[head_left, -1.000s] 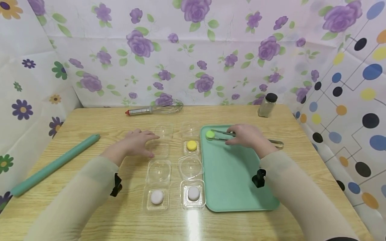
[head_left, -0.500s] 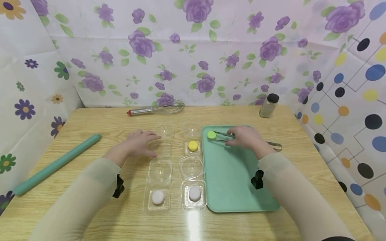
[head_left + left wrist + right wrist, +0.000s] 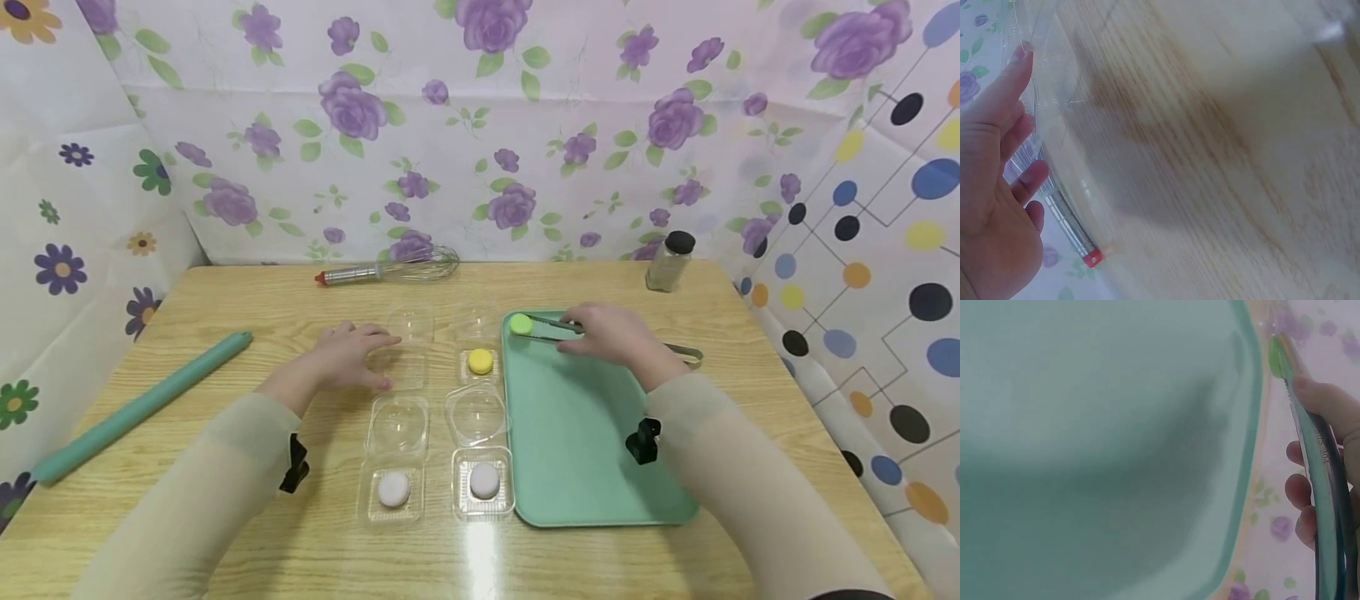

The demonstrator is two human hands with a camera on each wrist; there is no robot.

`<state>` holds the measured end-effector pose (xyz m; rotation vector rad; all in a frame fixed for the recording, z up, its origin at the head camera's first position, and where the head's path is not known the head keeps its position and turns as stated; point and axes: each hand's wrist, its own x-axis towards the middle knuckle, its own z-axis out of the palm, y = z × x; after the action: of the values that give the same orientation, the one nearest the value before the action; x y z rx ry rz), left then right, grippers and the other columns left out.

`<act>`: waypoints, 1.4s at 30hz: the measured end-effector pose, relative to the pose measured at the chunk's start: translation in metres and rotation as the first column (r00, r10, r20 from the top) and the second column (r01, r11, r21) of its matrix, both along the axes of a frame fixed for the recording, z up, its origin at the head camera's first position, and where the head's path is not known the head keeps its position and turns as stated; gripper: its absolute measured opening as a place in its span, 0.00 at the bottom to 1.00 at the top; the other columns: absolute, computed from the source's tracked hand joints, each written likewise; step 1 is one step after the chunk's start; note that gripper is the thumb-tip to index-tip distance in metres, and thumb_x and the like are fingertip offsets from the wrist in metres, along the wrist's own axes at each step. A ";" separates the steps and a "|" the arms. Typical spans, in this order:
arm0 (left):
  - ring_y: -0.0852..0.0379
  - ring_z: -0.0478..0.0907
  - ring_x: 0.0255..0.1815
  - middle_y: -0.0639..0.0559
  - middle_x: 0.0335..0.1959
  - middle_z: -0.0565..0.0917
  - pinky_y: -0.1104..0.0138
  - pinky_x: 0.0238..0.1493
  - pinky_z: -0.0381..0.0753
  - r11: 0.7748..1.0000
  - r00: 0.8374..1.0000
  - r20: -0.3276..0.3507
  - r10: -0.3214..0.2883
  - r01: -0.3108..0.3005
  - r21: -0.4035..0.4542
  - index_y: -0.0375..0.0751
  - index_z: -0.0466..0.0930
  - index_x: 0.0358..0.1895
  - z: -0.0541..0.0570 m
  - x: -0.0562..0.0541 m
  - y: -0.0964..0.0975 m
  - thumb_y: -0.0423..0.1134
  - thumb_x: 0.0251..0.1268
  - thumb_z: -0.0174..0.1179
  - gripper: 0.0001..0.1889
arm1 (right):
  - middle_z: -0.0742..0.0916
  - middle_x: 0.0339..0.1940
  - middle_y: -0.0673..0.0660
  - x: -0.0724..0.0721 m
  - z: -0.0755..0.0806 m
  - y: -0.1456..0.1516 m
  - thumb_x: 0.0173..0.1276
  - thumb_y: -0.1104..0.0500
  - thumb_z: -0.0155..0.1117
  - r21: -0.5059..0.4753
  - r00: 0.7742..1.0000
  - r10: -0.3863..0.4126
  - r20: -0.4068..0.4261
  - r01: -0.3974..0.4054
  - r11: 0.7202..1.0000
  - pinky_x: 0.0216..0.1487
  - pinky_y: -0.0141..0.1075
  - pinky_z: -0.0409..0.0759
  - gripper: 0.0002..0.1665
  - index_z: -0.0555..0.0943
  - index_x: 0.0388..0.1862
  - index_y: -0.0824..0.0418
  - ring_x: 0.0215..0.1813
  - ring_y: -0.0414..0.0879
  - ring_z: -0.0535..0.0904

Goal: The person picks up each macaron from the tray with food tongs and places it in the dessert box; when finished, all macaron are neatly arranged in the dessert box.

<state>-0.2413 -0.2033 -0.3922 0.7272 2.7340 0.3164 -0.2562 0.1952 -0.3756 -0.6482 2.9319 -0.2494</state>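
My right hand [image 3: 606, 335] grips metal tongs [image 3: 686, 352] over the far end of the green tray [image 3: 592, 433]. Between the tong tips sits a bright green macaron [image 3: 521, 324], seen edge-on as a green disc in the right wrist view. My left hand [image 3: 345, 357] spreads thumb and forefinger at the side of a clear plastic box [image 3: 407, 367] with nothing in it; its fingertip overlaps the clear plastic in the left wrist view. To the right, another clear box holds a yellow macaron [image 3: 481, 362]. Two nearer boxes hold pale macarons [image 3: 393, 489], their lids folded back.
A whisk [image 3: 352, 273] lies along the table's back edge. The jar [image 3: 670, 262] with a black lid stands at the back right. At the left a green rolled-up mat or rod [image 3: 146, 408] lies slanted. Flowered cloth [image 3: 450, 125] hangs behind the table.
My right hand has shifted slightly away from me and left, carrying the tongs and green macaron toward the tray's far left corner. The left hand stays at the box.
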 end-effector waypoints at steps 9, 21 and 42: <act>0.30 0.55 0.63 0.40 0.68 0.62 0.36 0.58 0.51 1.000 1.000 0.012 0.012 -0.012 0.013 0.46 0.62 0.70 -0.002 0.001 -0.002 0.55 0.54 0.66 0.40 | 0.83 0.51 0.54 0.002 0.008 -0.026 0.58 0.40 0.65 0.032 0.999 0.053 -0.014 -0.052 0.998 0.45 0.48 0.76 0.29 0.79 0.55 0.53 0.47 0.49 0.79; 0.32 0.57 0.62 0.40 0.68 0.62 0.37 0.57 0.52 1.000 1.000 0.008 0.013 -0.013 0.017 0.46 0.63 0.69 -0.004 0.004 -0.004 0.53 0.55 0.65 0.39 | 0.83 0.46 0.50 0.001 0.011 -0.079 0.59 0.40 0.65 0.031 0.989 0.149 0.023 -0.150 0.988 0.44 0.44 0.76 0.27 0.80 0.54 0.51 0.45 0.45 0.79; 0.33 0.57 0.62 0.43 0.68 0.62 0.38 0.58 0.52 1.000 1.000 0.007 0.019 -0.019 0.017 0.48 0.62 0.70 -0.002 0.002 0.002 0.55 0.56 0.64 0.39 | 0.83 0.52 0.47 0.007 0.006 -0.148 0.57 0.39 0.64 0.118 0.967 0.255 0.025 -0.256 0.959 0.47 0.43 0.76 0.25 0.80 0.52 0.47 0.50 0.46 0.79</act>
<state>-0.2390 -0.2009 -0.3939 0.7034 2.7364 0.3469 -0.2491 0.0474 -0.3701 -0.9907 2.7868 -0.0476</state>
